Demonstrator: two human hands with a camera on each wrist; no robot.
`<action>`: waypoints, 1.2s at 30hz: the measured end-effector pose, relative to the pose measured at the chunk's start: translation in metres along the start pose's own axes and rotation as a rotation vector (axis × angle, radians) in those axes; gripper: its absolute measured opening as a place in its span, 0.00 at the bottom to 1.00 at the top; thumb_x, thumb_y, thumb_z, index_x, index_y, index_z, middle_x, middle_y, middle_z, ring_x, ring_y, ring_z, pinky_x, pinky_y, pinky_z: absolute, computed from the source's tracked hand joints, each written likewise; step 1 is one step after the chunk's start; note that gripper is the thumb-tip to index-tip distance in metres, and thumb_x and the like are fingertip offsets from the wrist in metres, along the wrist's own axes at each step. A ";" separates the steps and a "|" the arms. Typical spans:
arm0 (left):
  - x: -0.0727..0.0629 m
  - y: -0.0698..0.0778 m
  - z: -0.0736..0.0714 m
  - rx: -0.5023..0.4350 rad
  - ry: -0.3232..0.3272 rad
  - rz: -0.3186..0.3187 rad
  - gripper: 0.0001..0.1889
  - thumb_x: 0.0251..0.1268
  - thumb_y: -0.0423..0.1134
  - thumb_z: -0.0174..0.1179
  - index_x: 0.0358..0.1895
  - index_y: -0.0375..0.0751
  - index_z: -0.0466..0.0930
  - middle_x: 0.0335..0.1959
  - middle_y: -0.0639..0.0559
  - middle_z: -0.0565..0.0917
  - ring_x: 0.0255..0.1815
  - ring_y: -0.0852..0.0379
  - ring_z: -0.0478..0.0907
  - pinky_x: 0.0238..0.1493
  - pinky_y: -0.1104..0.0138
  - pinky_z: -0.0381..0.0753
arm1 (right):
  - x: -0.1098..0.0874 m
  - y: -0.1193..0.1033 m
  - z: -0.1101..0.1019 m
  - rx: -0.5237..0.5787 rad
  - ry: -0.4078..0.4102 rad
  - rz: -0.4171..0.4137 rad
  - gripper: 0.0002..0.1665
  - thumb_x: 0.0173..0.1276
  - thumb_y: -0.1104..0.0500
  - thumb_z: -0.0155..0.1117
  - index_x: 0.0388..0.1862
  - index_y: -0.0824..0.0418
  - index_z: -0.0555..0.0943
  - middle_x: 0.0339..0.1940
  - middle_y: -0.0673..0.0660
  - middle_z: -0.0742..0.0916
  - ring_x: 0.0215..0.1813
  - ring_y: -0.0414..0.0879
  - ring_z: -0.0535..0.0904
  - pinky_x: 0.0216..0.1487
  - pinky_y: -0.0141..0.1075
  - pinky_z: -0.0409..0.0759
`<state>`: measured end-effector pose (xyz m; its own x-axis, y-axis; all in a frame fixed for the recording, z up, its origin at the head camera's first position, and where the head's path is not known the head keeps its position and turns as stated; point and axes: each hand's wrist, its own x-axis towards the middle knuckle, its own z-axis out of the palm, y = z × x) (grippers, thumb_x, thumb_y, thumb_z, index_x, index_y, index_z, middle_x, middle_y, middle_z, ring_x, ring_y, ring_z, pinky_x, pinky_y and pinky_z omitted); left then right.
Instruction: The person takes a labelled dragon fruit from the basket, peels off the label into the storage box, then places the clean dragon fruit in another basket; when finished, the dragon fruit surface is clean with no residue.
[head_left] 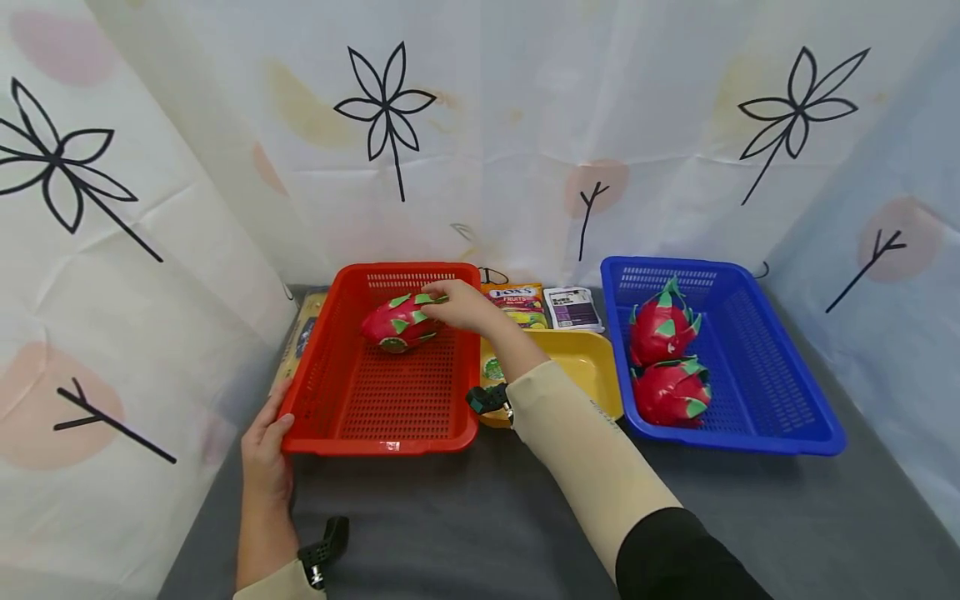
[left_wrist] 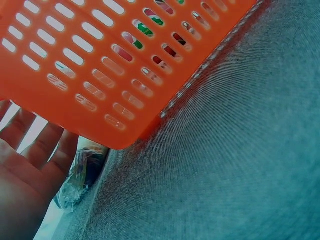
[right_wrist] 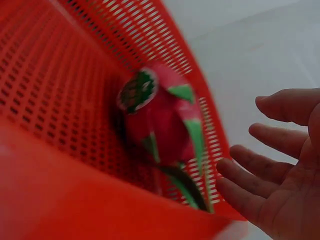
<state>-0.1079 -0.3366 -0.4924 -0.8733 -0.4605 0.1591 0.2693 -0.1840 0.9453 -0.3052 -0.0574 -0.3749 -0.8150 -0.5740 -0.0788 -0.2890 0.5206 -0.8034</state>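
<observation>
Left of centre in the frame, in the upper part of the red basket (head_left: pixel 393 408), I saw a dragon fruit (head_left: pixel 397 323) lying on its side, glossy pinkish red, with pointed green scales and a round, pale-edged green patch facing the lower edge. The right hand (head_left: pixel 465 308) was at its right end, grip released, fingers loosely spread, while the left hand (head_left: pixel 266 446) touched the basket's lower-left corner, its fingertips hidden, so I couldn't tell whether it gripped. Two similar fruits (head_left: pixel 671 392) sat in the blue basket (head_left: pixel 765 383) at right.
</observation>
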 end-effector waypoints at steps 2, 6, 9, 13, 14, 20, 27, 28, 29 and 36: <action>0.000 0.000 0.000 -0.006 0.000 0.004 0.24 0.77 0.30 0.49 0.73 0.32 0.70 0.70 0.51 0.76 0.71 0.52 0.66 0.61 0.73 0.75 | 0.010 0.005 0.004 -0.041 -0.020 0.024 0.30 0.78 0.56 0.60 0.75 0.62 0.72 0.70 0.65 0.77 0.67 0.55 0.74 0.64 0.45 0.76; 0.001 -0.001 0.000 -0.014 0.000 0.010 0.24 0.76 0.30 0.49 0.73 0.30 0.69 0.69 0.51 0.77 0.71 0.51 0.66 0.62 0.73 0.74 | 0.022 0.009 0.010 -0.101 -0.056 0.043 0.29 0.77 0.58 0.60 0.74 0.64 0.73 0.68 0.65 0.79 0.67 0.55 0.75 0.66 0.45 0.74; 0.002 -0.001 0.000 -0.013 0.003 0.013 0.24 0.76 0.29 0.49 0.72 0.30 0.69 0.71 0.48 0.75 0.71 0.51 0.66 0.62 0.72 0.74 | 0.027 0.007 0.013 -0.127 -0.075 0.051 0.27 0.77 0.60 0.60 0.72 0.65 0.74 0.68 0.64 0.79 0.68 0.55 0.74 0.67 0.45 0.74; 0.002 0.000 0.001 -0.009 0.000 0.018 0.24 0.77 0.30 0.49 0.73 0.30 0.70 0.73 0.44 0.73 0.71 0.51 0.66 0.62 0.72 0.74 | 0.030 0.005 0.017 -0.177 -0.077 0.065 0.24 0.76 0.62 0.61 0.68 0.65 0.77 0.66 0.63 0.81 0.65 0.54 0.76 0.65 0.43 0.75; 0.002 0.000 0.002 -0.010 -0.001 0.018 0.24 0.77 0.30 0.49 0.73 0.30 0.69 0.73 0.44 0.73 0.71 0.51 0.66 0.62 0.72 0.74 | 0.031 0.005 0.017 -0.197 -0.076 0.067 0.22 0.75 0.62 0.62 0.66 0.65 0.78 0.65 0.62 0.81 0.63 0.53 0.76 0.63 0.42 0.76; 0.001 0.000 0.003 -0.006 0.004 0.002 0.24 0.77 0.30 0.48 0.73 0.31 0.69 0.71 0.49 0.75 0.70 0.52 0.67 0.61 0.72 0.75 | 0.035 0.006 0.023 -0.330 -0.063 0.078 0.14 0.68 0.63 0.70 0.51 0.62 0.85 0.52 0.58 0.85 0.48 0.49 0.75 0.48 0.37 0.77; 0.001 0.001 0.002 0.013 0.001 -0.029 0.24 0.78 0.31 0.49 0.74 0.33 0.69 0.72 0.49 0.74 0.72 0.52 0.65 0.61 0.73 0.74 | 0.037 0.008 0.027 -0.398 -0.054 0.052 0.08 0.66 0.64 0.72 0.44 0.61 0.88 0.46 0.55 0.87 0.43 0.48 0.76 0.44 0.36 0.77; 0.001 0.001 0.002 0.013 0.001 -0.029 0.24 0.78 0.31 0.48 0.74 0.33 0.69 0.72 0.49 0.74 0.71 0.52 0.65 0.61 0.73 0.74 | 0.037 0.007 0.027 -0.409 -0.056 0.040 0.08 0.67 0.63 0.72 0.44 0.61 0.88 0.46 0.55 0.86 0.43 0.48 0.76 0.45 0.37 0.78; 0.001 0.001 0.001 0.013 0.003 -0.029 0.24 0.78 0.31 0.48 0.74 0.33 0.69 0.72 0.49 0.74 0.71 0.52 0.65 0.61 0.73 0.74 | 0.037 0.007 0.028 -0.421 -0.057 0.029 0.08 0.68 0.63 0.71 0.45 0.61 0.88 0.47 0.55 0.86 0.44 0.48 0.76 0.46 0.37 0.78; 0.001 0.000 -0.001 0.025 0.004 -0.034 0.24 0.78 0.31 0.48 0.74 0.33 0.68 0.72 0.50 0.74 0.70 0.53 0.66 0.61 0.73 0.74 | 0.036 -0.005 0.032 -0.502 -0.042 -0.020 0.14 0.72 0.58 0.68 0.54 0.60 0.86 0.54 0.56 0.86 0.53 0.48 0.78 0.59 0.40 0.77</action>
<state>-0.1081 -0.3373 -0.4923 -0.8802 -0.4577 0.1257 0.2292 -0.1780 0.9570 -0.3171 -0.1012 -0.3924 -0.7887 -0.6068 -0.0982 -0.5189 0.7429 -0.4228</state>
